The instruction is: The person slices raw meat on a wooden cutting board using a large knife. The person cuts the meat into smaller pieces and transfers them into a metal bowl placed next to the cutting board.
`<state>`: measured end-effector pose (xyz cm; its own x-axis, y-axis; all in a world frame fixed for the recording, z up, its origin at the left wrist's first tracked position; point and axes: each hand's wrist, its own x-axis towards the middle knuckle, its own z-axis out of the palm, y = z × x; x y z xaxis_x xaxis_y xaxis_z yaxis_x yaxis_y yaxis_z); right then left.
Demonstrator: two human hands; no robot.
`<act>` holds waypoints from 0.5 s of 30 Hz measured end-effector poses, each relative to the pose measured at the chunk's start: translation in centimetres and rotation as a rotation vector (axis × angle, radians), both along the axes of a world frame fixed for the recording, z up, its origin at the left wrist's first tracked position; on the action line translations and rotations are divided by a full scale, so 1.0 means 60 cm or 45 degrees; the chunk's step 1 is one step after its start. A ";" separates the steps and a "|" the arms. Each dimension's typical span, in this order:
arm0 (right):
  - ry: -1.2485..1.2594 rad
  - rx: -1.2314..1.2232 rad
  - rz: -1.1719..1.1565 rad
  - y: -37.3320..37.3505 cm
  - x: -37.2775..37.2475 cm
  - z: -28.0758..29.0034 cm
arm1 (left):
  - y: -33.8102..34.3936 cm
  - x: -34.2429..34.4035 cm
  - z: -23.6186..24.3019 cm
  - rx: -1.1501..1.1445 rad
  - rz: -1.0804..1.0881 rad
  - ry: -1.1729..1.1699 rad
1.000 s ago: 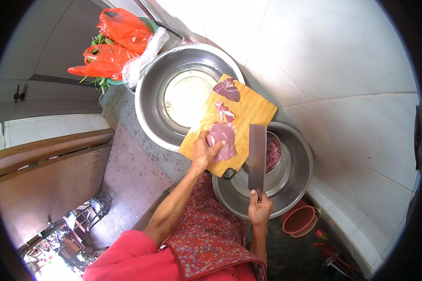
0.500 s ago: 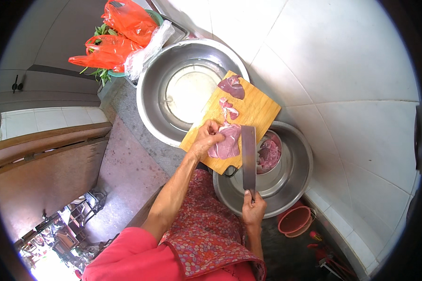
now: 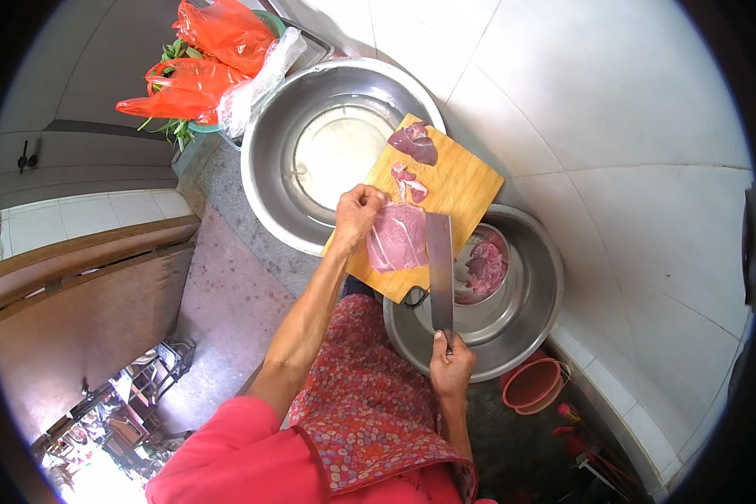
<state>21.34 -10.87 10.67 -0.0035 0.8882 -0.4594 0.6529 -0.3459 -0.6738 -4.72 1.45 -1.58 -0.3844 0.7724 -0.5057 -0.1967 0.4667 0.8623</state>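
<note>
A pale tiled floor [image 3: 613,109] is seen spread beyond both hands, with a speckled stone ledge [image 3: 227,202] to the left. A large steel basin [image 3: 269,160] sits past the left hand [image 3: 357,214]; a second basin [image 3: 529,311] (holding more meat) lies beside the right hand [image 3: 451,370]. Across both, a wooden cutting board [image 3: 462,181] is laid. A meat slab [image 3: 397,238] is pinned by curled left fingers. A cleaver [image 3: 440,265] is gripped by the closed right hand, blade against the slab.

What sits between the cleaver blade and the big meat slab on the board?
Nothing visible. The cleaver, gripped by the right hand, lies right along the meat slab, which the left hand holds on the cutting board.
</note>
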 end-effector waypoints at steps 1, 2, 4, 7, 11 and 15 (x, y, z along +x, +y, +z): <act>0.003 -0.002 0.024 0.001 -0.003 0.000 | -0.002 -0.004 0.003 -0.008 0.051 0.041; 0.006 -0.004 0.048 0.001 -0.007 0.000 | -0.004 -0.008 0.006 -0.017 0.103 0.082; -0.011 -0.016 0.071 0.001 -0.017 0.004 | -0.015 -0.004 0.014 0.047 0.137 0.273; -0.064 -0.028 0.130 -0.009 -0.028 0.002 | -0.053 0.024 0.041 0.077 0.131 0.526; -0.061 -0.092 0.172 -0.009 -0.044 0.011 | -0.110 0.079 0.038 0.238 -0.043 1.036; -0.023 -0.139 0.137 -0.004 -0.044 0.016 | -0.109 0.119 0.041 0.024 0.134 0.763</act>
<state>18.72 -11.09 11.64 -0.0867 0.8278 -0.5543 0.7017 -0.3442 -0.6238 2.44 -5.12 0.88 -0.6725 0.7215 -0.1646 0.2810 0.4547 0.8451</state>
